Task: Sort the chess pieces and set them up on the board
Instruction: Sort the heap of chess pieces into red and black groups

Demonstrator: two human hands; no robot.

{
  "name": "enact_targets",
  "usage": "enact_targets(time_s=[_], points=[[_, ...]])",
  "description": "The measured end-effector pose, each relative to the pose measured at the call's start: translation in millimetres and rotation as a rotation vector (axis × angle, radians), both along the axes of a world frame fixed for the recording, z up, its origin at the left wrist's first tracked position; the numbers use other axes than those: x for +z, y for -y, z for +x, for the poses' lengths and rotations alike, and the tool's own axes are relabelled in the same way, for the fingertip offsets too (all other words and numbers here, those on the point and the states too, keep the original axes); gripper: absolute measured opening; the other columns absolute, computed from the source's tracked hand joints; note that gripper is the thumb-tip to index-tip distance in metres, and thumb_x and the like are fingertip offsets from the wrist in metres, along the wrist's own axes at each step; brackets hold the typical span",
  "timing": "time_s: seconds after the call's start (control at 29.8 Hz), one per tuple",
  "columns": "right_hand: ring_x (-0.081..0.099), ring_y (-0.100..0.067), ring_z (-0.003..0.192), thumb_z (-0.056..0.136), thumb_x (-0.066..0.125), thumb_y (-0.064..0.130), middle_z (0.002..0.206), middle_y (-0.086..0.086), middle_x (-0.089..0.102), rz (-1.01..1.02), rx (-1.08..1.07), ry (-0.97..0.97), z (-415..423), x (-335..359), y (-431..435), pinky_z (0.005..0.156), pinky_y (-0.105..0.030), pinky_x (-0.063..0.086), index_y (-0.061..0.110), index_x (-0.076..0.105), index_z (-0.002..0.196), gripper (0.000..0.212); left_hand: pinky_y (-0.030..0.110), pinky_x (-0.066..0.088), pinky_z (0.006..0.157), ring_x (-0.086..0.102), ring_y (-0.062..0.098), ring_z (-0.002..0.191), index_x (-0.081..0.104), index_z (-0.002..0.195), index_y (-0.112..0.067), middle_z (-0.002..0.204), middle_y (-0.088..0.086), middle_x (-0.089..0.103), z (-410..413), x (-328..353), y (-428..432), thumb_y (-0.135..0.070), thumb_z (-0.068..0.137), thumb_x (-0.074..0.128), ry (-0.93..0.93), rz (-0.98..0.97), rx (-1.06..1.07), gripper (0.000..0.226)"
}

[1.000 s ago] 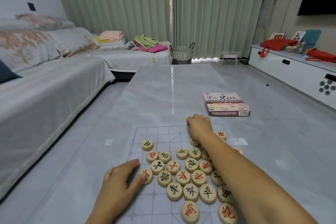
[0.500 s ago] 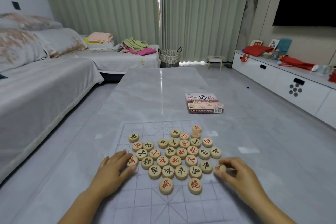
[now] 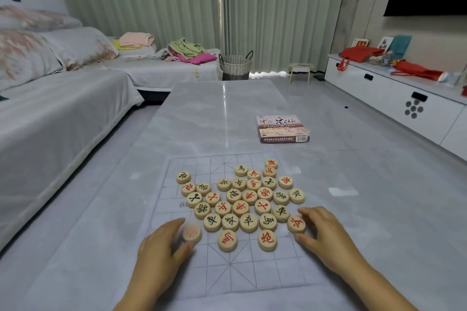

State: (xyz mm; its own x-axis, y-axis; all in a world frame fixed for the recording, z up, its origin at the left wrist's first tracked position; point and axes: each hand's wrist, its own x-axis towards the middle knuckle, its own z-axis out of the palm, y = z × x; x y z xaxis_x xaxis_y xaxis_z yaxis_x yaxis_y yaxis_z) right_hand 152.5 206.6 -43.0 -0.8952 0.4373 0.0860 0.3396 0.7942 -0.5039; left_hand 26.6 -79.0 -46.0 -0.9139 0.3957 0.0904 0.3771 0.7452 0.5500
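Head view: the board, a thin translucent sheet with a printed grid, lies flat on the tabletop. The chess pieces sit in one loose cluster over its middle and far half. Red and dark characters are mixed together, and the discs touch or nearly touch, lying off the grid crossings. No row is laid out along either edge, and the near half of the grid is bare apart from two discs at the cluster's 6 o'clock rim.

The left hand is at the cluster's 7 o'clock. Its fingers and thumb are curled round a blurred red piece, just apart from the nearest discs; the blur hides its character.

The right hand is at 4 o'clock. Its fingers and thumb pinch a red-marked piece at the cluster's edge, just beside a dark-marked disc.

The game box lies closed at 1 o'clock, well apart from the board.

By my reckoning the task is barely begun. Sorting appears to be starting with these two red discs, so nearly all the separating by colour and all the placing on starting points is left.
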Motion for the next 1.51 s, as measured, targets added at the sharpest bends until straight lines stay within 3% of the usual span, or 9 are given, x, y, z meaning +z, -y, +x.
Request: enact_targets(time_s=[0.13,0.3,0.44,0.67,0.91,1.07,1.28,1.41,1.51], points=[[0.045,-0.012,0.116,0.085,0.061,0.035,0.125,0.003,0.050,0.036,0.013,0.016,-1,3,2,0.097,-0.021,0.036,0.022,0.048,0.130,0.049,0.031,0.039,0.100,0.055,0.016,0.111,0.056,0.124,-0.021,0.125,-0.005,0.060,3,0,-16,-0.033,0.081,0.065,-0.063,0.034,-0.034,0.046],[0.047,-0.006,0.100,0.081,0.066,0.036,0.108,0.010,0.050,-0.031,0.030,0.003,2,8,8,0.082,-0.016,0.039,0.027,0.053,0.112,0.035,0.026,0.039,0.097,0.052,0.011,0.107,0.047,0.131,-0.030,0.112,-0.013,0.058,4,0,-20,-0.029,0.080,0.069,-0.036,0.059,-0.064,0.055],[0.044,-0.006,0.096,0.080,0.066,0.039,0.102,0.012,0.047,-0.002,0.075,0.013,5,8,20,0.081,-0.018,0.039,0.033,0.045,0.100,0.030,0.028,0.041,0.096,0.052,0.011,0.103,0.045,0.131,-0.034,0.102,-0.017,0.055,8,2,-20,-0.034,0.075,0.073,0.013,0.082,-0.085,0.063],[0.039,-0.008,0.116,0.079,0.062,0.048,0.124,0.012,0.041,0.092,0.153,-0.018,2,6,37,0.093,-0.019,0.035,0.033,0.043,0.127,0.054,0.024,0.040,0.092,0.048,0.009,0.101,0.046,0.127,-0.033,0.106,-0.017,0.051,20,0,-31,-0.037,0.072,0.074,0.019,0.131,-0.111,0.062],[0.047,-0.017,0.115,0.078,0.065,0.046,0.123,0.007,0.048,0.194,0.227,-0.103,-4,2,54,0.077,-0.020,0.033,0.032,0.052,0.126,0.051,0.009,0.031,0.086,0.039,0.001,0.106,0.047,0.131,-0.033,0.109,-0.021,0.042,31,-2,-46,-0.042,0.081,0.063,-0.009,0.118,-0.274,0.053],[0.040,-0.011,0.117,0.081,0.060,0.049,0.124,0.008,0.042,0.156,0.249,-0.099,-4,3,57,0.082,-0.017,0.033,0.031,0.044,0.134,0.058,0.017,0.031,0.096,0.033,0.000,0.108,0.040,0.135,-0.034,0.118,-0.018,0.042,34,-4,-54,-0.050,0.081,0.060,-0.050,0.094,-0.284,0.060],[0.037,-0.004,0.118,0.082,0.061,0.045,0.125,0.015,0.038,0.055,0.255,0.017,-4,9,48,0.093,-0.016,0.035,0.034,0.037,0.134,0.058,0.018,0.032,0.096,0.034,0.000,0.108,0.041,0.133,-0.036,0.109,-0.023,0.036,35,-5,-53,-0.048,0.081,0.059,-0.051,0.084,-0.288,0.056],[0.048,-0.007,0.105,0.084,0.058,0.039,0.113,0.012,0.049,0.063,0.205,0.059,2,18,28,0.085,-0.020,0.042,0.030,0.054,0.115,0.033,0.017,0.031,0.095,0.035,0.001,0.111,0.036,0.133,-0.040,0.115,-0.024,0.039,33,-5,-50,-0.049,0.076,0.065,-0.029,0.075,-0.303,0.064],[0.051,-0.014,0.103,0.085,0.057,0.031,0.107,0.004,0.054,0.068,-0.039,-0.056,0,18,-1,0.079,-0.025,0.042,0.023,0.060,0.108,0.024,0.016,0.034,0.092,0.038,0.000,0.108,0.037,0.128,-0.042,0.104,-0.033,0.036,32,-2,-48,-0.046,0.072,0.071,0.025,0.093,-0.318,0.066]])
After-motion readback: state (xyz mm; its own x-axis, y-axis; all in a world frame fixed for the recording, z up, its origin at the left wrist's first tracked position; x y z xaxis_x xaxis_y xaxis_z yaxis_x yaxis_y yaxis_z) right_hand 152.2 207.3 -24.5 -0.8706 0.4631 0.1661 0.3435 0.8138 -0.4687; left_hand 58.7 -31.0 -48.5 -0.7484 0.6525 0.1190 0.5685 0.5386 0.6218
